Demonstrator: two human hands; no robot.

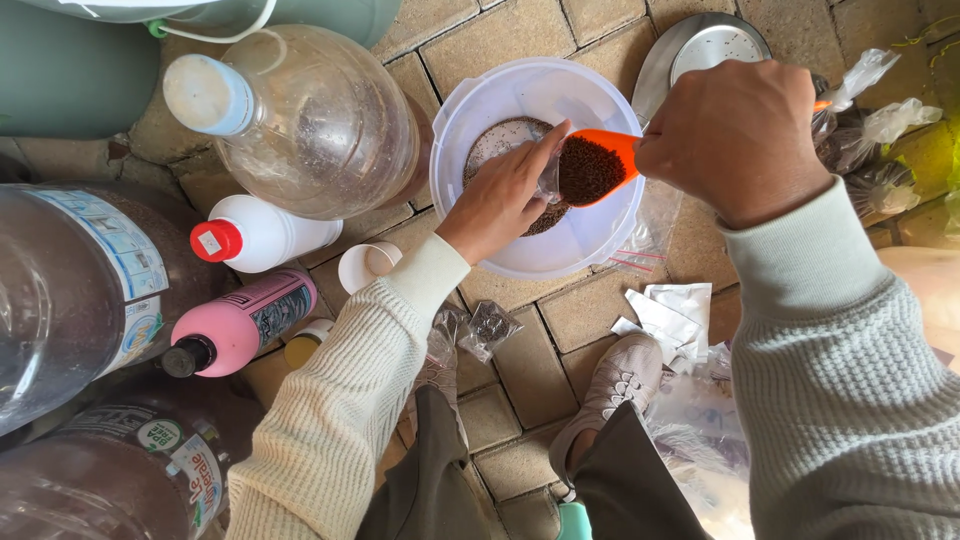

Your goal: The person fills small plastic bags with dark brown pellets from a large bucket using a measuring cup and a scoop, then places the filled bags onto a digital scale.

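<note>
Our right hand grips an orange scoop w/ dark seeds, left hand pinching a small clear bag over the white tub.

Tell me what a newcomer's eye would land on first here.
First, the bright orange scoop, heaped with dark brown granules, held by the right hand over the white plastic bowl at top centre. The left hand steadies a small clear bag at the scoop's lip. Next, the pink bottle among big clear jugs at left.
</note>
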